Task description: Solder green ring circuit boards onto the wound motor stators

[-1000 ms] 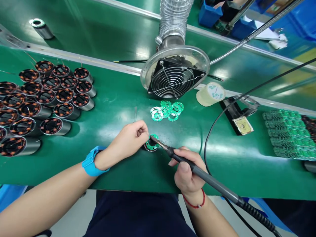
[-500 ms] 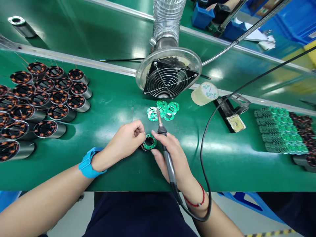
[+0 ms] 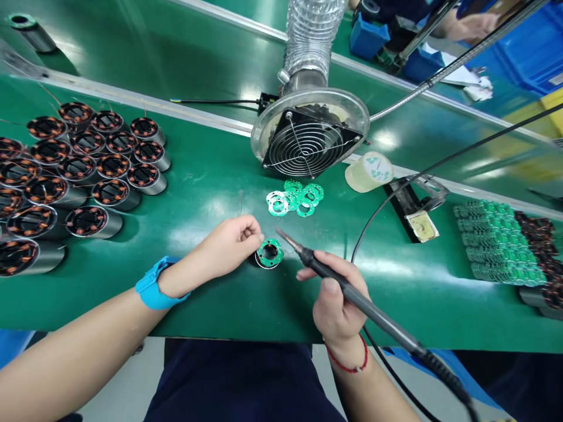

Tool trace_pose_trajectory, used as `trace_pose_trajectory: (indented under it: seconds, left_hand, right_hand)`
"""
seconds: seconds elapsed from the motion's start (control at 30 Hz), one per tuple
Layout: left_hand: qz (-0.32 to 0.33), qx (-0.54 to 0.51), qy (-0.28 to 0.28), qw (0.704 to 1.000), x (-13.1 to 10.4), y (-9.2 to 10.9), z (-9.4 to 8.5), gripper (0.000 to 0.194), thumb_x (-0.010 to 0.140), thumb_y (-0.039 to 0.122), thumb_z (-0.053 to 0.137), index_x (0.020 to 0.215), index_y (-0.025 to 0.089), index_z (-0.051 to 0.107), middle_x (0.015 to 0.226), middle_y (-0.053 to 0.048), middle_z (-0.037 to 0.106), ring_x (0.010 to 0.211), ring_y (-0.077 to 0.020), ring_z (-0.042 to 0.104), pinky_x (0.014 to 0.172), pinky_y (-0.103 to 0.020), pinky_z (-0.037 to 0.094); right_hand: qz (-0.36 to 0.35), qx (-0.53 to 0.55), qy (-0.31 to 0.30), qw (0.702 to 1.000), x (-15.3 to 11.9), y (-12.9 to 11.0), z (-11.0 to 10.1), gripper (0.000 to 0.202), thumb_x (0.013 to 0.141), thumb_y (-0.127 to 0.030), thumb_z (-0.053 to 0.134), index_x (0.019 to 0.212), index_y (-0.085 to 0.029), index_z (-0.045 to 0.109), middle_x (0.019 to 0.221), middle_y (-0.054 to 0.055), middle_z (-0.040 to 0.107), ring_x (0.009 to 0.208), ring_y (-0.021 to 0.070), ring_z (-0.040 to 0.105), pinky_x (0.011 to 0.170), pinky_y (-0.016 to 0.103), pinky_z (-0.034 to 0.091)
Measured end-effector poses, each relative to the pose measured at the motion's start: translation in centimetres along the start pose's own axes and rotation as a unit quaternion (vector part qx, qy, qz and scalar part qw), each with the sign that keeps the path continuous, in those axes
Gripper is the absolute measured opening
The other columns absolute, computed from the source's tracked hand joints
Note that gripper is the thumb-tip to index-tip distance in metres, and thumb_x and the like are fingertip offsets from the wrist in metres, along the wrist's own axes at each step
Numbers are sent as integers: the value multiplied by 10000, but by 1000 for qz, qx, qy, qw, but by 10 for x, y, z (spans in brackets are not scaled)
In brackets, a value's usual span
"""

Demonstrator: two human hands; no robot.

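My right hand [image 3: 341,293] grips a soldering iron [image 3: 365,302] like a pen. The iron's tip points up and left, just right of a green ring-shaped circuit board [image 3: 278,258]. That board sits on top of a metal motor stator [image 3: 266,267] standing on the green bench. At the board's left edge, my left hand [image 3: 235,243] is closed in a pinch; what its fingertips hold is too small to make out. A small pile of loose ring circuit boards [image 3: 305,208] lies just beyond.
A fume extractor fan [image 3: 305,146] hangs behind the boards. Many wound stators [image 3: 108,223] stand on the left. Tape roll [image 3: 369,171], soldering iron stand [image 3: 413,214] and stacked ring boards [image 3: 497,240] are on the right. The iron's black cord crosses the right side. A co-worker's hand [image 3: 475,27] shows across the bench.
My right hand has drawn back to the right from the stator and swung the iron from near upright to a leftward-pointing slant. My left hand stays pinched beside the board.
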State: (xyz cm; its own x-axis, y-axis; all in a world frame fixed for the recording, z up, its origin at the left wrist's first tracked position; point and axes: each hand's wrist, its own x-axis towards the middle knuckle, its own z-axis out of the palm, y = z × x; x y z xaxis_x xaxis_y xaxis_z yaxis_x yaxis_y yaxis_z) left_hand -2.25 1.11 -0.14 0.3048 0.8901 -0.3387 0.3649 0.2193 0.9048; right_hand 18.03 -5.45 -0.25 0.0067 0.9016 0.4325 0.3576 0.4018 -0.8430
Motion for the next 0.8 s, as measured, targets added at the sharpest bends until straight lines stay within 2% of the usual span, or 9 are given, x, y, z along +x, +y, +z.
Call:
trace_pose_trajectory:
  seconds: [0.1,0.4,0.5,0.6,0.7,0.8]
  left_hand:
    - [-4,1,8,1000,1,3,2,106,796,263,518,722,189,535,577,61,468,521,-93,401,483,-231,285]
    - [3,0,27,1000,1,7,3,99,765,228,505,673,195,515,542,66,439,493,-89,375,466,-228,268]
    - [5,7,25,1000,2,7,3,100,765,225,500,671,194,514,543,66,442,493,-89,376,469,-229,266]
    - [5,19,26,999,2,8,2,97,766,223,498,675,193,510,551,64,454,500,-90,387,478,-231,271]
    - [7,28,26,999,2,9,3,100,771,220,491,676,194,503,558,61,466,510,-95,402,490,-233,279]
    - [14,39,30,999,2,9,4,108,772,205,482,666,195,492,559,61,465,520,-99,409,501,-238,282]
  right_hand:
    - [16,25,13,999,-6,3,-1,236,973,-333,519,1094,-222,688,694,0,686,547,155,674,554,315,575]
    - [15,4,3,1000,-7,4,-1,215,967,-308,515,1072,-232,687,657,-13,676,510,153,655,542,325,566]
    - [-9,2,12,1000,-6,3,0,205,964,-303,530,1096,-247,676,694,-7,693,524,161,662,540,334,561]
    - [-29,-2,4,1000,0,-1,1,279,963,-261,549,1234,-271,613,868,17,747,683,185,725,659,359,595]
    - [-16,-46,-62,997,12,-5,3,397,982,-203,500,1370,-286,492,1059,46,749,940,210,736,851,401,589]
    - [-22,-132,-183,974,22,-8,8,428,947,-174,526,1362,-271,486,1187,82,707,1108,245,670,934,443,549]
